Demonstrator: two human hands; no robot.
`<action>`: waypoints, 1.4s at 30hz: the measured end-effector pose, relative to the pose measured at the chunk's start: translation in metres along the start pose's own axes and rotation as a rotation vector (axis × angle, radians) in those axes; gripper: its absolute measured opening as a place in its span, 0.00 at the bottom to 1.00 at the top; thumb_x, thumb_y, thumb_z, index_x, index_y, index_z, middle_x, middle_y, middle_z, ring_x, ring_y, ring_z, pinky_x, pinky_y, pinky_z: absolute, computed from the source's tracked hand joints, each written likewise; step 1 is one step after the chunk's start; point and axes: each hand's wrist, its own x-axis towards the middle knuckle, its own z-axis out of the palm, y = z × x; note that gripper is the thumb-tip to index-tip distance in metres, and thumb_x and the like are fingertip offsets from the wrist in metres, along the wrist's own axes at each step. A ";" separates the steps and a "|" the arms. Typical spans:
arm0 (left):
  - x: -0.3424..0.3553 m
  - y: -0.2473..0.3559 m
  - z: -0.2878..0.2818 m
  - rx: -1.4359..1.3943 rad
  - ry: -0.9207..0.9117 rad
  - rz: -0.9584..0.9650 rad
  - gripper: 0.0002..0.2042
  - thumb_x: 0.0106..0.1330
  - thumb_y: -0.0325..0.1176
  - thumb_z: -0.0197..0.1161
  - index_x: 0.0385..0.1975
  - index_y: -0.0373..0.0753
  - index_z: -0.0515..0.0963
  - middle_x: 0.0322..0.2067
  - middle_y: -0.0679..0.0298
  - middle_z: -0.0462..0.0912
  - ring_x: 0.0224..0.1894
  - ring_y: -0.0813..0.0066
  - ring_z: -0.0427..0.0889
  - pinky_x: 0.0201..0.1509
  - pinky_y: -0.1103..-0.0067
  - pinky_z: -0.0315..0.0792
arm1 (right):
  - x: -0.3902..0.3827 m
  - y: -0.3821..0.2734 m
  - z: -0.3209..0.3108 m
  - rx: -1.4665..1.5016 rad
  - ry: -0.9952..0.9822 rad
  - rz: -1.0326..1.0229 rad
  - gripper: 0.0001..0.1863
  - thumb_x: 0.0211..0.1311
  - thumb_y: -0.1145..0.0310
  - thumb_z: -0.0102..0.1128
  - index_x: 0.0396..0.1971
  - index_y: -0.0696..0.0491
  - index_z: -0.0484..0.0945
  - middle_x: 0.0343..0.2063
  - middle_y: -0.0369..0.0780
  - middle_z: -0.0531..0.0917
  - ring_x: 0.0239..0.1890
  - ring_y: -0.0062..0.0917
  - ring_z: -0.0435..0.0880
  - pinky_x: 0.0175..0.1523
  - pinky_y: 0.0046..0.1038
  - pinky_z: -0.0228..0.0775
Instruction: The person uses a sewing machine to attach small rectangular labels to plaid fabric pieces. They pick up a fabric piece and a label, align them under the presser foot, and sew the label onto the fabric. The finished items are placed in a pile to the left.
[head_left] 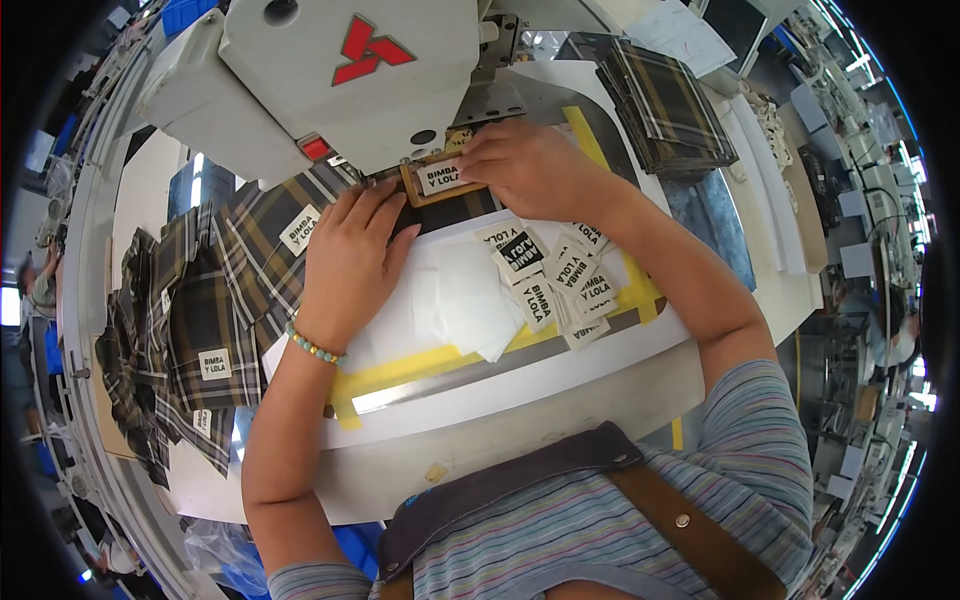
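Observation:
A small white label (438,179) with dark print lies inside a brass-coloured rectangular frame (425,199) under the head of a white sewing machine (350,90). My right hand (540,172) has its fingers bunched together on the label's right end. To the left of the frame, my left hand (352,250) lies with fingers stretched out and thumb apart, its fingertips on dark plaid fabric (268,225) by the frame's edge. Below my right hand, several loose labels (575,280) are piled, one of them black. Beside them is a stack of thin white sheets (465,300).
Plaid pieces with labels on them (200,320) heap up at the left. A neat stack of plaid pieces (668,105) stands at the far right. Yellow tape (400,372) borders the white work plate. Papers (680,35) lie at the back right.

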 end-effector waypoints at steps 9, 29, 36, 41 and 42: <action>0.004 0.006 -0.004 -0.008 -0.007 0.027 0.17 0.66 0.32 0.75 0.52 0.31 0.85 0.58 0.55 0.87 0.60 0.50 0.84 0.64 0.62 0.80 | 0.005 -0.008 0.012 0.087 0.078 -0.018 0.22 0.59 0.79 0.64 0.52 0.45 0.90 0.47 0.38 0.82 0.53 0.37 0.83 0.62 0.40 0.78; 0.003 0.014 0.003 -0.043 -0.133 0.087 0.29 0.72 0.36 0.69 0.72 0.38 0.73 0.71 0.56 0.77 0.76 0.49 0.69 0.76 0.55 0.68 | -0.002 0.016 0.003 0.181 0.211 0.099 0.17 0.62 0.78 0.61 0.48 0.51 0.91 0.51 0.36 0.89 0.56 0.37 0.85 0.64 0.39 0.79; 0.004 0.017 0.007 -0.005 -0.195 0.051 0.34 0.72 0.40 0.68 0.76 0.38 0.68 0.77 0.56 0.70 0.80 0.50 0.64 0.79 0.54 0.62 | -0.008 0.013 0.000 0.254 0.062 0.044 0.17 0.62 0.80 0.60 0.47 0.51 0.92 0.54 0.35 0.89 0.59 0.34 0.85 0.67 0.36 0.80; 0.004 0.015 0.011 -0.063 -0.173 0.041 0.32 0.72 0.38 0.69 0.74 0.37 0.70 0.76 0.56 0.70 0.80 0.48 0.64 0.80 0.55 0.62 | -0.006 0.016 0.000 0.131 0.058 -0.035 0.16 0.60 0.78 0.63 0.45 0.52 0.92 0.51 0.35 0.91 0.60 0.33 0.85 0.65 0.36 0.81; 0.006 0.015 0.011 -0.094 -0.171 0.034 0.31 0.71 0.37 0.69 0.74 0.37 0.70 0.76 0.56 0.70 0.79 0.48 0.64 0.80 0.55 0.62 | -0.007 0.017 0.000 0.123 0.048 -0.042 0.16 0.59 0.78 0.63 0.44 0.52 0.92 0.51 0.35 0.91 0.60 0.33 0.85 0.65 0.36 0.81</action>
